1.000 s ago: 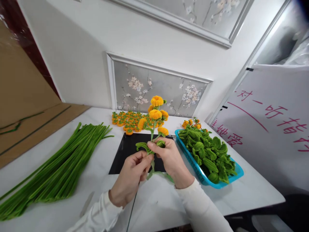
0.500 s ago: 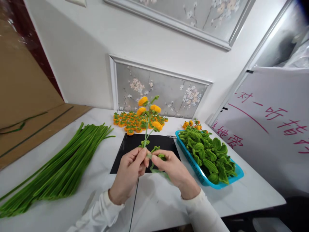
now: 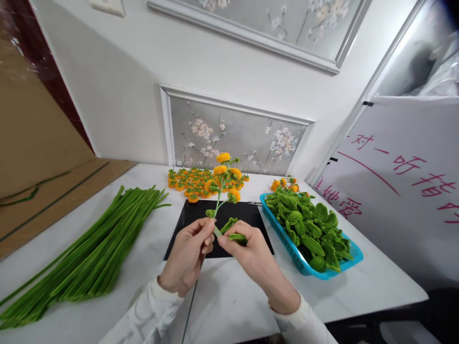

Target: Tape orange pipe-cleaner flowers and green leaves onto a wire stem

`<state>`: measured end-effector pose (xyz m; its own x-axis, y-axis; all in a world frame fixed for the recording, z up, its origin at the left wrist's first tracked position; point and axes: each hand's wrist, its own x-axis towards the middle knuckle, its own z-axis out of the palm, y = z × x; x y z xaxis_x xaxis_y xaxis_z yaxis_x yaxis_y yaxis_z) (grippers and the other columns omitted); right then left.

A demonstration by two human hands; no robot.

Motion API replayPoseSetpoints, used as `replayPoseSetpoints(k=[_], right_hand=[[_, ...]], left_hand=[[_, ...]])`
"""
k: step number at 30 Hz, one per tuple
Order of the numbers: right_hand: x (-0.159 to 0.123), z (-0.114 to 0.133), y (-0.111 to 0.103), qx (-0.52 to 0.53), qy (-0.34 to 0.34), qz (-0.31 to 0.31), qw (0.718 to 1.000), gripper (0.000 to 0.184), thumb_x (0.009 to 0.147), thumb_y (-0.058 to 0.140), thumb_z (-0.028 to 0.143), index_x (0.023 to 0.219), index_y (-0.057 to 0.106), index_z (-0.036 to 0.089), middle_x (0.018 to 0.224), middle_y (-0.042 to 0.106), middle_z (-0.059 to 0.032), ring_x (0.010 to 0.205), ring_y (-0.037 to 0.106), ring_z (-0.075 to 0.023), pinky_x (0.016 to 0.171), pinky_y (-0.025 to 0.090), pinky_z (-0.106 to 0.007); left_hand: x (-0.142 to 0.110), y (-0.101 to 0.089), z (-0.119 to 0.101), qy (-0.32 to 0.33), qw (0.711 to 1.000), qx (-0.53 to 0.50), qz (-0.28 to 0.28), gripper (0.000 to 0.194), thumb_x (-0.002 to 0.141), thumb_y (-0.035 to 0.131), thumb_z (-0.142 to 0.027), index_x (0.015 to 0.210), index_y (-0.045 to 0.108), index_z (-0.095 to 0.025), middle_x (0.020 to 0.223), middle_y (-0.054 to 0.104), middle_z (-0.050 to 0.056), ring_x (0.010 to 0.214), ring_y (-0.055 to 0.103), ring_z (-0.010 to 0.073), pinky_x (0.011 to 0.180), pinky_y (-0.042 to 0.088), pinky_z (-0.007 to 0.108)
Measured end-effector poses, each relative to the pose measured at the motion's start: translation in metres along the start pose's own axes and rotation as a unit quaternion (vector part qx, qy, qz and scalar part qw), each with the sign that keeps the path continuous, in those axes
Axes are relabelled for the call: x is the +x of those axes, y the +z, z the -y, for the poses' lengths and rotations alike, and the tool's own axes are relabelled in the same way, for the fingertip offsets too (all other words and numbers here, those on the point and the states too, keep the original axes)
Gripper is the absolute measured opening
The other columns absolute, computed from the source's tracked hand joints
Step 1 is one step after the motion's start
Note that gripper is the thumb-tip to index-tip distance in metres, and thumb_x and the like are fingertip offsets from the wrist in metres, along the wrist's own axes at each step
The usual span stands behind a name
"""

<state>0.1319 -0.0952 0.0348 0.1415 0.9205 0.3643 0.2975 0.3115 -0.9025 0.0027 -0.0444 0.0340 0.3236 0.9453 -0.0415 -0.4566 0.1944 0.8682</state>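
My left hand [image 3: 190,251] pinches the stem of an artificial flower spray [image 3: 219,200], which stands upright with several fuzzy orange blooms and small green buds. Between the two hands runs a short strip of pale green tape [image 3: 217,231], its far end at the stem. The thumb and fingers of my right hand [image 3: 251,248] are closed on the tape's other end. Green fuzzy pieces [image 3: 228,224] lie on the black mat [image 3: 251,215] just beyond my right fingers. How the tape sits around the stem is hidden by my left fingertips.
A bundle of long green fuzzy stems [image 3: 96,248] lies at left. Many orange flower heads [image 3: 193,181] are at the back. To the right, a blue basket [image 3: 304,270] holds green leaves [image 3: 301,220], with finished-looking orange flowers [image 3: 285,184] behind it. A wall [image 3: 125,114] closes off the back.
The flower spray has turned, so its blooms sit in a different arrangement. My right hand has drawn slightly away from the left, and the tape between them shows more clearly.
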Motion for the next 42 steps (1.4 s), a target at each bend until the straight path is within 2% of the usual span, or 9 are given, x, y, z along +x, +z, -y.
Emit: replayPoseSetpoints(k=[4,9,15,22,27,32,37,39,42], right_hand=[[0.001,-0.003,-0.002,-0.001,0.009,-0.002,1.0,0.014,0.077,0.065,0.029,0.067,0.064,0.019,0.066,0.051,0.0005,0.063,0.046,-0.0139,0.058,0.035,-0.028],[-0.001,-0.006,-0.003,0.007,0.017,-0.013,1.0,0.015,0.076,0.065,0.029,0.066,0.064,0.019,0.066,0.053,0.0007,0.061,0.046,-0.0133,0.057,0.035,-0.027],[0.0,-0.007,-0.003,0.036,0.06,-0.025,0.997,0.019,0.075,0.065,0.033,0.063,0.061,0.019,0.058,0.048,0.0023,0.057,0.042,-0.013,0.052,0.032,-0.026],[-0.001,-0.004,0.002,0.042,0.037,-0.024,0.998,0.019,0.075,0.066,0.031,0.062,0.062,0.018,0.063,0.051,0.0011,0.059,0.043,-0.0128,0.055,0.033,-0.026],[-0.002,-0.003,0.005,0.002,0.024,-0.027,0.999,0.018,0.076,0.065,0.032,0.064,0.065,0.018,0.065,0.054,0.0004,0.06,0.045,-0.013,0.057,0.035,-0.026],[-0.004,-0.003,0.005,0.006,0.039,-0.022,0.999,0.021,0.076,0.065,0.034,0.064,0.063,0.017,0.065,0.053,0.0002,0.06,0.044,-0.0128,0.056,0.034,-0.026],[-0.005,-0.003,-0.006,0.119,0.089,-0.002,0.989,0.029,0.08,0.06,0.044,0.092,0.06,0.018,0.064,0.046,0.0035,0.053,0.036,-0.0101,0.048,0.028,-0.023],[-0.003,-0.001,-0.015,0.151,0.094,-0.021,0.984,0.029,0.085,0.052,0.048,0.09,0.055,0.02,0.062,0.041,0.0051,0.05,0.032,-0.0093,0.045,0.025,-0.023],[0.003,0.005,-0.025,0.12,0.046,-0.054,0.99,0.029,0.092,0.042,0.045,0.078,0.052,0.021,0.06,0.042,0.0043,0.052,0.034,-0.0106,0.048,0.027,-0.024]], left_hand=[[-0.001,0.0,-0.001,-0.027,0.999,-0.02,0.019,0.027,0.07,0.075,-0.029,0.061,0.055,-0.013,0.052,0.04,-0.007,0.042,0.027,0.0019,0.036,0.024,0.011],[-0.004,0.002,0.0,-0.017,0.999,-0.045,0.019,0.022,0.07,0.076,-0.028,0.067,0.061,-0.012,0.061,0.044,-0.005,0.047,0.033,0.003,0.038,0.03,0.011],[-0.004,0.002,0.001,-0.033,0.995,-0.083,0.052,0.018,0.072,0.074,-0.027,0.073,0.064,-0.012,0.06,0.044,-0.005,0.046,0.029,0.0025,0.038,0.03,0.012],[-0.002,0.0,0.0,-0.021,0.997,-0.08,0.01,0.018,0.064,0.079,-0.02,0.065,0.063,-0.012,0.049,0.036,-0.009,0.039,0.024,0.0008,0.033,0.023,0.011],[-0.002,0.001,0.0,-0.027,0.995,-0.096,-0.007,0.019,0.062,0.08,-0.021,0.067,0.068,-0.007,0.061,0.053,-0.001,0.044,0.036,0.0004,0.034,0.029,0.009],[-0.003,0.002,0.0,-0.033,0.995,-0.094,0.003,0.018,0.065,0.08,-0.023,0.07,0.07,-0.008,0.071,0.057,0.002,0.046,0.039,0.0005,0.035,0.032,0.009],[-0.003,0.002,-0.003,-0.039,0.992,-0.118,0.011,0.013,0.07,0.076,-0.018,0.073,0.07,-0.007,0.082,0.058,0.004,0.046,0.036,-0.0016,0.033,0.027,0.007],[-0.004,0.002,-0.004,-0.046,0.99,-0.131,0.017,0.013,0.074,0.072,-0.019,0.075,0.071,-0.006,0.075,0.055,0.002,0.045,0.033,-0.0012,0.032,0.027,0.008],[-0.005,0.002,-0.005,-0.051,0.988,-0.147,0.024,0.016,0.08,0.065,-0.019,0.081,0.072,-0.004,0.067,0.05,0.001,0.046,0.036,0.0014,0.034,0.03,0.01]])
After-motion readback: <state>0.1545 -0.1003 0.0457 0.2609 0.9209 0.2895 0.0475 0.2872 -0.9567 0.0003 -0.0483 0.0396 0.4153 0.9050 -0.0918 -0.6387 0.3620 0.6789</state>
